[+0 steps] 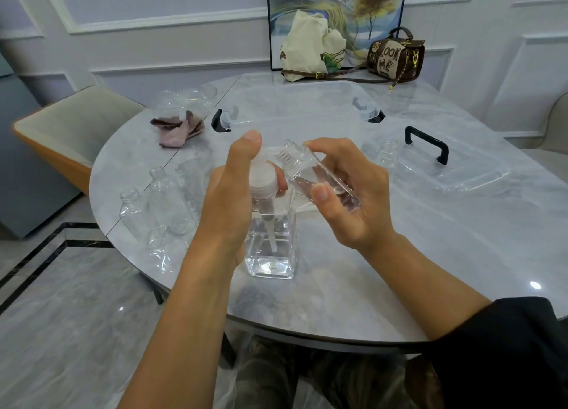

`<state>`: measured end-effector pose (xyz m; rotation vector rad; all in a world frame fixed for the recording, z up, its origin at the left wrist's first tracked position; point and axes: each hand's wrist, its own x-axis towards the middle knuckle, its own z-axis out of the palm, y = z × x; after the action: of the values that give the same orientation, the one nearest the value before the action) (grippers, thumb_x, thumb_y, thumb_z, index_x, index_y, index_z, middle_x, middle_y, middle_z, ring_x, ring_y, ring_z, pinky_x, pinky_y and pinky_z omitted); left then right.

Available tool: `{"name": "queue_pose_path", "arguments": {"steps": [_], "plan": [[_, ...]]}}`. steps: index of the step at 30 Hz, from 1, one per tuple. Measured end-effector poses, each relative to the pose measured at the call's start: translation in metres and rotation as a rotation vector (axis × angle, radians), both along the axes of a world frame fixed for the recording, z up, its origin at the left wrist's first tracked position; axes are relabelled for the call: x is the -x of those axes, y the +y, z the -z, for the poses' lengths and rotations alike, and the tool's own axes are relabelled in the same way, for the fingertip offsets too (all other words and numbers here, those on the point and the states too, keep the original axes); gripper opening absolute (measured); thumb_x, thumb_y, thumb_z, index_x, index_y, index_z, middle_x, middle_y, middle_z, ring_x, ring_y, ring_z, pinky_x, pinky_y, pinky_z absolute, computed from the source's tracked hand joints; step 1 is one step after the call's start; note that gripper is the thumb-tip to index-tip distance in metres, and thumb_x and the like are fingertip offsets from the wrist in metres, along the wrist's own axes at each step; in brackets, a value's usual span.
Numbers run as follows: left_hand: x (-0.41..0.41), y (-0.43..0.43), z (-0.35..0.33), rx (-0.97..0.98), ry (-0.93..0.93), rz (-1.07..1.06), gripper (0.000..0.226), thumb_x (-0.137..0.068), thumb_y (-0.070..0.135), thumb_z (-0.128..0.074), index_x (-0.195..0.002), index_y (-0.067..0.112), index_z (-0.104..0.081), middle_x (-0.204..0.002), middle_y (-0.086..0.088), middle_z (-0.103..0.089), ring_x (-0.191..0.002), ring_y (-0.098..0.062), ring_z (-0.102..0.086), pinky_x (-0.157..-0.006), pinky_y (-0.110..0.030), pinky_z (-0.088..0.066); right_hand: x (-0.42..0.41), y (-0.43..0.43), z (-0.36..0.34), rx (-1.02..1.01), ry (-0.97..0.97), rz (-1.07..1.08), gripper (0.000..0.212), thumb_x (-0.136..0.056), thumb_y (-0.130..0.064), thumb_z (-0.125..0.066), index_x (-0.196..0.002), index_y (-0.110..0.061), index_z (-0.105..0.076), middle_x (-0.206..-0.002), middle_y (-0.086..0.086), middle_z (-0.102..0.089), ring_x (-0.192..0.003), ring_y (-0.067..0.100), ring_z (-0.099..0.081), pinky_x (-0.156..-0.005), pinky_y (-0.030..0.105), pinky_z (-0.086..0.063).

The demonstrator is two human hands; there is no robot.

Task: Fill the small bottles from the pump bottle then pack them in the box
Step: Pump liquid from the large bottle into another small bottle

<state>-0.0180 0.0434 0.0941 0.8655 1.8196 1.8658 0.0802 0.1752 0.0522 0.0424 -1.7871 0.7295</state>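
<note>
Empty small bottles (153,205) stand at nine o'clock from the pump bottle (270,248), whose neck the left hand (227,199) grips with thumb on top, while the right hand (347,193) pinches a tilted small bottle (307,178) by its spout, the clear box (295,101) at twelve o'clock.

The grey marble table (399,270) carries a pump bottle (270,248); left of it stand empty small bottles (135,215), beyond it a clear box (307,121), beyond-left a crumpled cloth (179,128), right of it a handled lid (461,178)
</note>
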Motion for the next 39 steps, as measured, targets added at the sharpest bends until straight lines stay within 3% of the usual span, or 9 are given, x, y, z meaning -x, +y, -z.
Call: {"name": "queue_pose_path", "arguments": {"steps": [3,5,8,12,16,22,30,35,39], "plan": [[0.0004,0.0016,-0.0002,0.022,0.005,-0.022,0.056,-0.094,0.054,-0.048,-0.056,0.02,-0.07,-0.063,-0.014,-0.064,-0.068,-0.029,-0.059,-0.078,-0.046,-0.048,-0.0015,0.0007,0.0017,-0.015,-0.004,0.007,0.042,-0.091,-0.028,-0.058,-0.109,0.009,-0.067,-0.063,0.001,-0.054,-0.054,0.011,-0.047,-0.059,0.016,-0.036],[0.0006,0.0026,-0.0009,0.019,-0.012,-0.028,0.057,-0.1,0.044,-0.049,-0.051,0.024,-0.069,-0.06,-0.006,-0.064,-0.065,-0.024,-0.057,-0.071,-0.04,-0.048,-0.0019,0.001,0.0028,-0.017,-0.006,0.006,0.042,-0.09,-0.028,-0.059,-0.108,0.009,-0.067,-0.065,-0.003,-0.054,-0.054,0.011,-0.047,-0.059,0.016,-0.037],[0.0006,0.0031,-0.0018,0.017,-0.016,-0.022,0.053,-0.096,0.046,-0.051,-0.052,0.024,-0.071,-0.061,-0.005,-0.065,-0.061,-0.021,-0.058,-0.065,-0.037,-0.048,-0.0025,0.0012,0.0025,-0.017,-0.013,0.007,0.042,-0.09,-0.028,-0.059,-0.108,0.009,-0.067,-0.072,-0.016,-0.052,-0.057,0.004,-0.047,-0.06,0.014,-0.037],[0.0006,0.0009,-0.0022,0.031,-0.006,0.014,0.053,-0.098,0.05,-0.048,-0.061,0.02,-0.072,-0.073,-0.011,-0.069,-0.073,-0.027,-0.063,-0.078,-0.047,-0.051,-0.0019,0.0004,0.0021,-0.005,-0.01,0.012,0.042,-0.091,-0.028,-0.058,-0.109,0.008,-0.067,-0.064,-0.001,-0.055,-0.055,0.012,-0.049,-0.06,0.016,-0.038],[-0.0001,-0.0008,-0.0019,0.041,-0.011,0.027,0.071,-0.096,0.063,-0.046,-0.085,-0.002,-0.07,-0.092,-0.024,-0.075,-0.082,-0.03,-0.069,-0.088,-0.049,-0.053,-0.001,-0.0016,-0.0004,0.009,-0.002,0.017,0.043,-0.092,-0.029,-0.056,-0.11,0.008,-0.066,-0.064,0.002,-0.053,-0.055,0.011,-0.047,-0.06,0.016,-0.036],[-0.0023,-0.0004,-0.0031,0.04,-0.015,0.028,0.091,-0.077,0.086,-0.046,-0.095,0.002,-0.076,-0.096,-0.021,-0.077,-0.1,-0.041,-0.072,-0.104,-0.059,-0.051,0.0001,-0.0016,-0.0016,0.028,-0.001,0.014,0.043,-0.093,-0.03,-0.057,-0.112,0.008,-0.065,-0.064,0.008,-0.053,-0.055,0.017,-0.048,-0.059,0.019,-0.036],[-0.0061,-0.0023,-0.0034,0.037,0.021,0.023,0.105,-0.068,0.097,-0.034,-0.092,0.005,-0.078,-0.094,-0.019,-0.078,-0.101,-0.04,-0.073,-0.105,-0.059,-0.05,-0.0008,-0.0009,-0.0029,0.027,-0.007,0.005,0.044,-0.092,-0.03,-0.058,-0.112,0.008,-0.065,-0.067,0.004,-0.055,-0.056,0.012,-0.049,-0.06,0.016,-0.037],[-0.0082,-0.0022,-0.0042,0.036,0.029,0.004,0.073,-0.077,0.091,-0.04,-0.078,0.031,-0.082,-0.098,-0.012,-0.08,-0.101,-0.03,-0.075,-0.104,-0.054,-0.051,-0.0012,-0.0012,-0.0023,0.021,0.01,0.003,0.044,-0.092,-0.03,-0.058,-0.111,0.009,-0.065,-0.067,0.005,-0.056,-0.056,0.013,-0.05,-0.06,0.017,-0.037],[-0.0062,-0.0017,-0.005,0.046,0.008,0.014,0.085,-0.082,0.085,-0.041,-0.094,0.01,-0.079,-0.098,-0.016,-0.079,-0.101,-0.035,-0.074,-0.103,-0.058,-0.05,-0.0017,-0.0007,-0.0007,0.013,0.025,-0.004,0.044,-0.091,-0.029,-0.058,-0.112,0.009,-0.065,-0.068,0.003,-0.056,-0.056,0.013,-0.05,-0.06,0.017,-0.037]]}}
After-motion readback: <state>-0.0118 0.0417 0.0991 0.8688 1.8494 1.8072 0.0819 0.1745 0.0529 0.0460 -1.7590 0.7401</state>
